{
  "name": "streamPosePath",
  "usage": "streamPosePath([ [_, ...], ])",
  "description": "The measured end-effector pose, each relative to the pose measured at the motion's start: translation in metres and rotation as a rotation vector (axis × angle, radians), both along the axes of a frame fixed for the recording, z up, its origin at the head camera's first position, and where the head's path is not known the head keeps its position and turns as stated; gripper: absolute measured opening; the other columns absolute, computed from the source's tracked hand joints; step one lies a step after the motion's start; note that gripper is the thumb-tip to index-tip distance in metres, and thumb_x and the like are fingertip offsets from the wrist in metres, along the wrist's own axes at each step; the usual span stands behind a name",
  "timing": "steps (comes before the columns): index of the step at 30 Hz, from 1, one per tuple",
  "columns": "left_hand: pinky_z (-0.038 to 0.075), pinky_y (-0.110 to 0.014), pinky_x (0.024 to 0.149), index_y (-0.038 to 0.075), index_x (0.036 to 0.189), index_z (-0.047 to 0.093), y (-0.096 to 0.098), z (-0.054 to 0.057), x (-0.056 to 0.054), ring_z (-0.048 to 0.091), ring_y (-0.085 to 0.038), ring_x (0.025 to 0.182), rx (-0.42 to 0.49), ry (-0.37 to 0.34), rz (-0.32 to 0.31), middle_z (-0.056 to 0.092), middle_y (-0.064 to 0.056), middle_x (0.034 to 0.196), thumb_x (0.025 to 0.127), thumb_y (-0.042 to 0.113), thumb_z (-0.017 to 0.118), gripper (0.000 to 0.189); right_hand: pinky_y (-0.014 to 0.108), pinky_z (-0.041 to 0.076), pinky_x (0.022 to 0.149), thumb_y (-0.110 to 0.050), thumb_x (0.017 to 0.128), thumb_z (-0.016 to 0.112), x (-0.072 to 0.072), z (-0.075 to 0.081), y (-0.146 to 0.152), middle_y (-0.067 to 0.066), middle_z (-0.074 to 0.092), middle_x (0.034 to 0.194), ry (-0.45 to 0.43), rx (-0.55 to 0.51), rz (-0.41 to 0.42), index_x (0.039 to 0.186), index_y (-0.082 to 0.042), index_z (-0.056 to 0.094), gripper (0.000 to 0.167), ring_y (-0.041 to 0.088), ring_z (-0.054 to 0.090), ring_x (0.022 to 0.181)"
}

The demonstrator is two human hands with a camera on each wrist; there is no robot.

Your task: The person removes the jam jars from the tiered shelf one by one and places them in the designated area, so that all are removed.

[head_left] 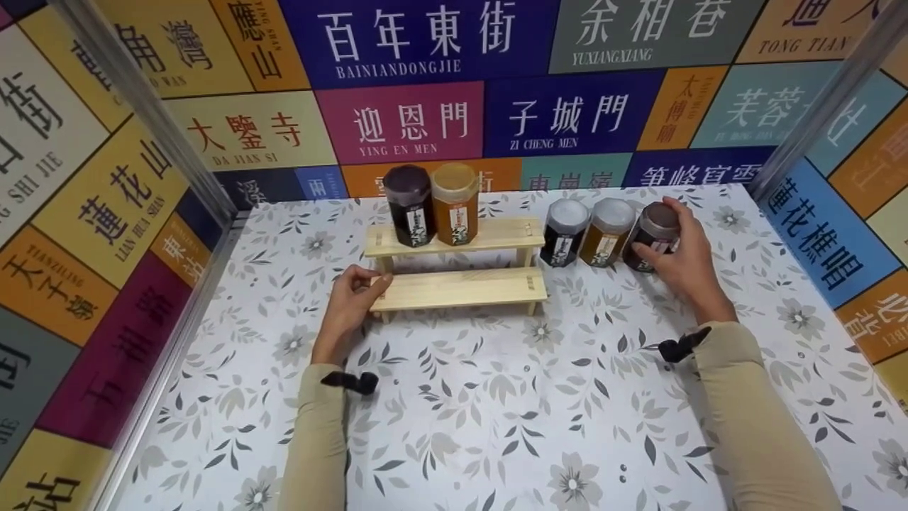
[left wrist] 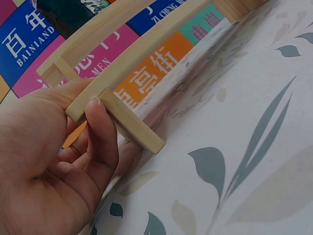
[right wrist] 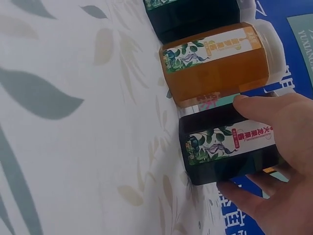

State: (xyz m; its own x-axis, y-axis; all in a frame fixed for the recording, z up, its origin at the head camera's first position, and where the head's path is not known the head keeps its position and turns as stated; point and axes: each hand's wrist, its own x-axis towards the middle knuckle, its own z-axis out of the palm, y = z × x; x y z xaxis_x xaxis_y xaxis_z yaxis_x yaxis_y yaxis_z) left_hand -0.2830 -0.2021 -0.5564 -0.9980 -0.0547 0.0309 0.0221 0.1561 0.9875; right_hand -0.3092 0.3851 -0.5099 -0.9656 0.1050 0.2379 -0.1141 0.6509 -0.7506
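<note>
My left hand (head_left: 347, 301) pinches the left end of the lower tier of a two-tier wooden display stand (head_left: 461, 287). In the left wrist view a fingertip presses beside the leg (left wrist: 134, 122) under that end. Toward the right, my right hand (head_left: 688, 259) grips a dark jar (right wrist: 210, 142) around its sides, with thumb and fingers on opposite faces. This jar has a white label with red characters and stands at the right end of a row. Beside it are an amber jar (head_left: 604, 238) and another dark jar (head_left: 562, 238), both with pale lids.
On the stand's upper tier are a dark purple jar (head_left: 410, 209) and an orange jar (head_left: 456, 206), side by side at its left. A flower-patterned cloth (head_left: 468, 411) covers the table. Panels with large characters (head_left: 401, 121) rise behind and at both sides.
</note>
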Motion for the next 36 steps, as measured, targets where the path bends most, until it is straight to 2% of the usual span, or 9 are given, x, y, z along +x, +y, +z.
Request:
streamPosePath([
  [3, 0.054, -0.025, 0.055, 0.004, 0.112, 0.063, 0.0, 0.0, 0.0, 0.064, -0.013, 0.073, -0.001, 0.001, 0.002, 0.069, -0.005, 0.093, 0.097, 0.033, 0.085, 0.039, 0.066, 0.038, 0.119, -0.021, 0.096, 0.085, -0.001, 0.004, -0.002, 0.028, 0.038, 0.164, -0.017, 0.008, -0.002, 0.173, -0.035, 0.021, 0.102, 0.047, 0.044, 0.146],
  [6, 0.054, -0.025, 0.055, 0.004, 0.113, 0.063, -0.001, 0.001, 0.0, 0.064, -0.014, 0.073, -0.008, 0.004, -0.004, 0.069, -0.005, 0.094, 0.097, 0.032, 0.085, 0.039, 0.065, 0.041, 0.113, -0.016, 0.096, 0.081, 0.0, 0.013, -0.009, 0.028, 0.035, 0.165, 0.027, 0.011, -0.027, 0.173, -0.034, 0.021, 0.1, 0.047, 0.043, 0.143],
  [11, 0.053, -0.024, 0.055, 0.002, 0.112, 0.062, -0.001, 0.002, -0.001, 0.064, -0.014, 0.075, -0.011, 0.019, -0.008, 0.07, -0.005, 0.094, 0.098, 0.032, 0.084, 0.04, 0.061, 0.037, 0.117, -0.005, 0.095, 0.073, 0.003, 0.034, -0.039, 0.016, 0.043, 0.165, 0.254, 0.009, -0.063, 0.165, -0.021, 0.042, 0.079, 0.038, 0.036, 0.149],
  [15, 0.053, -0.025, 0.054, 0.004, 0.111, 0.063, -0.001, 0.002, -0.001, 0.064, -0.014, 0.074, -0.013, 0.016, -0.002, 0.069, -0.004, 0.093, 0.098, 0.031, 0.084, 0.037, 0.056, 0.03, 0.128, -0.004, 0.095, 0.077, 0.005, 0.044, -0.075, 0.01, 0.053, 0.16, 0.427, 0.0, 0.005, 0.154, -0.014, 0.056, 0.063, 0.031, 0.038, 0.154],
  [18, 0.053, -0.027, 0.054, 0.005, 0.112, 0.063, -0.001, 0.001, 0.001, 0.063, -0.016, 0.073, -0.014, 0.014, -0.015, 0.069, -0.005, 0.093, 0.099, 0.032, 0.083, 0.036, 0.055, 0.031, 0.129, -0.002, 0.095, 0.078, 0.007, 0.046, -0.105, 0.008, 0.057, 0.157, 0.483, -0.023, 0.09, 0.152, -0.014, 0.059, 0.061, 0.029, 0.042, 0.153],
  [21, 0.052, -0.028, 0.056, 0.005, 0.115, 0.063, -0.002, 0.001, 0.002, 0.062, -0.017, 0.074, -0.023, 0.011, -0.032, 0.069, -0.006, 0.094, 0.1, 0.037, 0.082, 0.04, 0.057, 0.037, 0.125, 0.0, 0.096, 0.078, 0.008, 0.047, -0.136, 0.008, 0.057, 0.157, 0.483, -0.06, 0.198, 0.153, -0.012, 0.057, 0.062, 0.027, 0.046, 0.151],
  [26, 0.049, -0.027, 0.056, 0.005, 0.115, 0.064, -0.004, 0.0, 0.001, 0.059, -0.015, 0.072, -0.026, 0.015, -0.026, 0.068, -0.004, 0.091, 0.1, 0.036, 0.082, 0.039, 0.064, 0.049, 0.116, 0.001, 0.099, 0.074, 0.011, 0.05, -0.185, 0.014, 0.049, 0.161, 0.4, -0.19, 0.354, 0.159, -0.008, 0.049, 0.065, 0.032, 0.052, 0.147],
  [31, 0.049, -0.025, 0.054, 0.005, 0.113, 0.065, -0.002, 0.001, 0.001, 0.056, -0.013, 0.066, -0.019, 0.017, -0.005, 0.065, -0.002, 0.085, 0.099, 0.032, 0.083, 0.036, 0.068, 0.053, 0.111, 0.004, 0.1, 0.072, 0.019, 0.066, -0.23, 0.017, 0.042, 0.167, 0.325, -0.306, 0.453, 0.162, -0.007, 0.043, 0.07, 0.041, 0.051, 0.148],
  [36, 0.05, -0.025, 0.053, 0.005, 0.112, 0.065, 0.001, 0.001, 0.0, 0.058, -0.013, 0.066, -0.005, 0.009, 0.002, 0.066, -0.002, 0.085, 0.098, 0.031, 0.085, 0.035, 0.068, 0.051, 0.112, -0.001, 0.096, 0.078, 0.015, 0.075, -0.263, 0.013, 0.033, 0.173, 0.327, -0.285, 0.49, 0.167, -0.012, 0.036, 0.084, 0.045, 0.044, 0.154],
])
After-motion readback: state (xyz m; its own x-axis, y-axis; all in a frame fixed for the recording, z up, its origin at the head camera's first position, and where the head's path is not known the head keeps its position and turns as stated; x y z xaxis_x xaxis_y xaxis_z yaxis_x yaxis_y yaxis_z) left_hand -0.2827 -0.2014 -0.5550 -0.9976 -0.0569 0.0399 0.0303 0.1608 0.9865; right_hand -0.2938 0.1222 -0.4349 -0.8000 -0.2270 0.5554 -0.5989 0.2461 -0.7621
